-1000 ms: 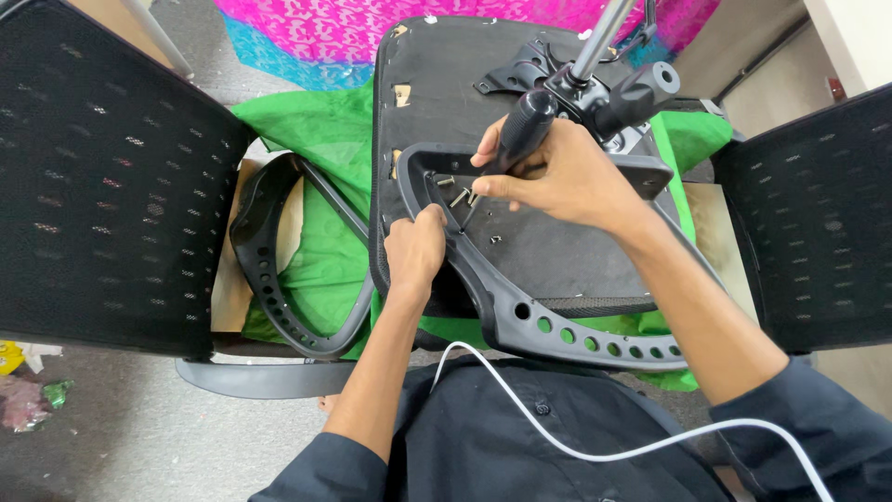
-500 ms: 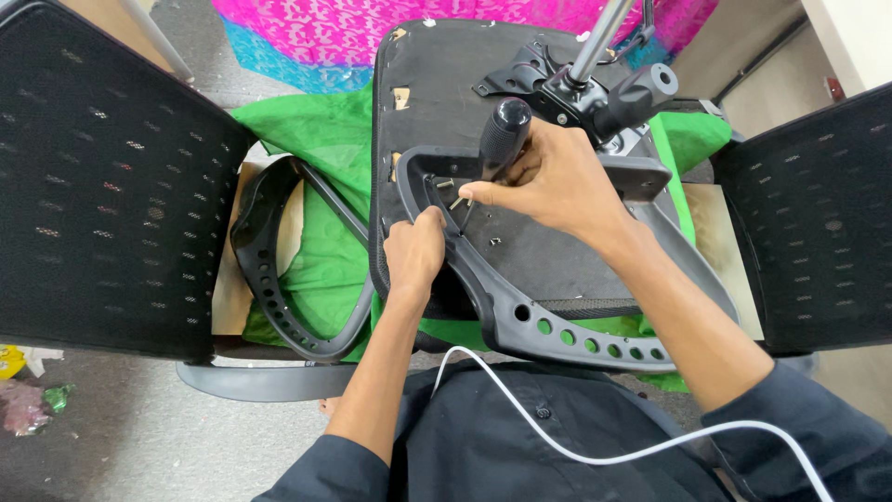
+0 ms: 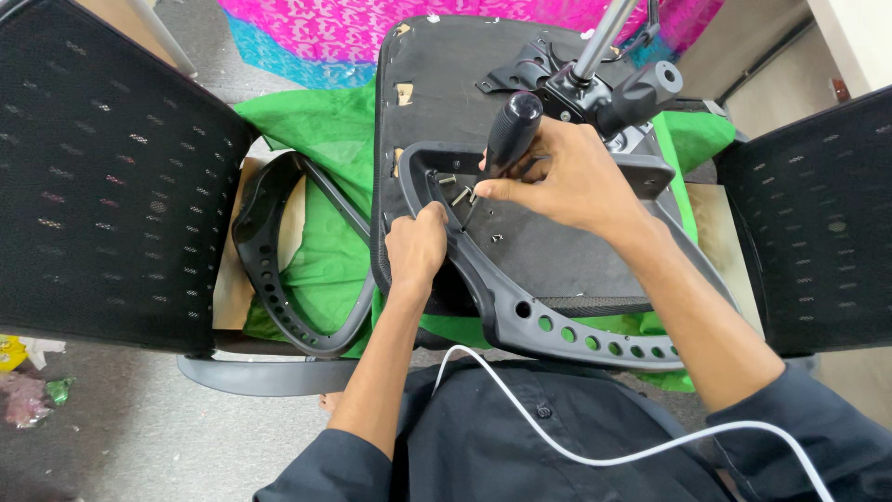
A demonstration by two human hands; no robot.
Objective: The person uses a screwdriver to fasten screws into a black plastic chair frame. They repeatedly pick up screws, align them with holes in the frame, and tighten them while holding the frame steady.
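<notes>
Since the earlier frames, the black-handled screwdriver has been swung from a slanted lie across the fist to a more upright stance, its tip brought down among the loose screws at the armrest bracket's mounting plate; by this the fastening work is judged to be under way rather than finished. The screwdriver is gripped in the right hand, fingers closed around the lower handle and shaft. The grey plastic armrest bracket is clasped at its inner corner by the left hand, closed over the edge and pressing it against the upturned black seat base. A second armrest bracket is seen lying apart to the left on green cloth. Little side room is left: black mesh chair backs stand close on both sides, and the seat's metal mechanism and lever are just beyond the right hand.
</notes>
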